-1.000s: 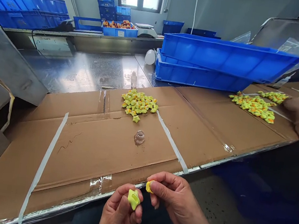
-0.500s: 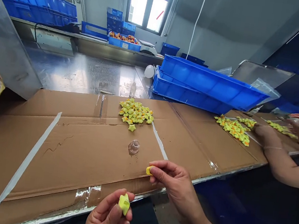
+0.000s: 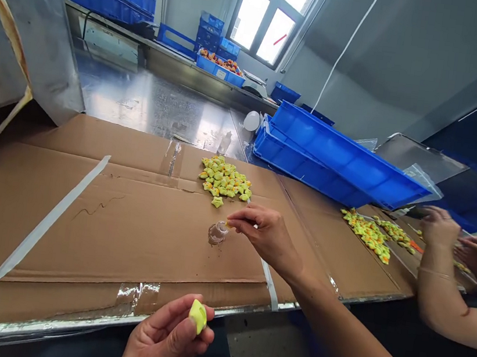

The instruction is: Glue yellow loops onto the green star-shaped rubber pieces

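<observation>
My left hand (image 3: 166, 342), low in the view near the table's front edge, pinches a small yellow-green moulded piece (image 3: 198, 315) with a hollow in its side. My right hand (image 3: 261, 234) reaches over the cardboard, its fingertips closed on a small yellow piece (image 3: 228, 223) that is mostly hidden. Those fingertips are at the rim of a small clear cup (image 3: 216, 235); whether the piece touches the cup or its contents I cannot tell. Just beyond lies a pile of small yellow-green figures (image 3: 225, 178) with orange spots, one star-shaped figure (image 3: 217, 202) lying at its near side.
Stacked blue crates (image 3: 333, 156) stand at the back right. A small clear bottle (image 3: 224, 143) and a white round object (image 3: 252, 121) are behind the pile. At right, another person's hands (image 3: 440, 228) work beside more yellow-green figures (image 3: 367, 235). A metal panel (image 3: 26, 16) rises at left.
My right hand has moved forward and left with the small yellow piece, from near the table edge to the clear cup. My left hand still holds its piece. The camera view has tilted.
</observation>
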`<state>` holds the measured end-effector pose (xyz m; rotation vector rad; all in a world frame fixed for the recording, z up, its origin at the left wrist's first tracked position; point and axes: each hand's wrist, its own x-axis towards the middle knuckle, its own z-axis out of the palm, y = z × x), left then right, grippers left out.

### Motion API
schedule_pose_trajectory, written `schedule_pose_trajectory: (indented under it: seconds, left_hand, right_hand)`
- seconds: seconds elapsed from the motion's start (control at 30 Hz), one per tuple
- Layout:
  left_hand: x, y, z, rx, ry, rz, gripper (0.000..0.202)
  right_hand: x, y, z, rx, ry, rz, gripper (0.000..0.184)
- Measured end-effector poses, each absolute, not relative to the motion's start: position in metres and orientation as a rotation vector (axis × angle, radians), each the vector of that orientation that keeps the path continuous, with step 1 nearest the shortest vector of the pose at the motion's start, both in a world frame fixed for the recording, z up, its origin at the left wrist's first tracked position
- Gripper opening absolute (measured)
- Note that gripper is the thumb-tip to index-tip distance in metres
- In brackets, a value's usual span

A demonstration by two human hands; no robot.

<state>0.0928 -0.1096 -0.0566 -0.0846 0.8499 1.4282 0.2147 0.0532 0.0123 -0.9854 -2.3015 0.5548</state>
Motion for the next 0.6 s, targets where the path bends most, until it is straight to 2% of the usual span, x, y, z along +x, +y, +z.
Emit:
schedule_pose_trajectory:
  seconds: [0.23,0.6]
  left_hand:
    - [0.0938,-0.1115,-0.0563,-0.084,0.801,1.435,0.033]
    - [0.0933,-0.1159,-0.0525,-0.061,0.773,1.457,0.028]
  right_hand:
    - [0.2103,0.0514,0.0163,-0.949,-2.454,0.292,0.011]
    - [0.2054,0.0541,0.0128,-0.914,-2.518,0.145,0.013]
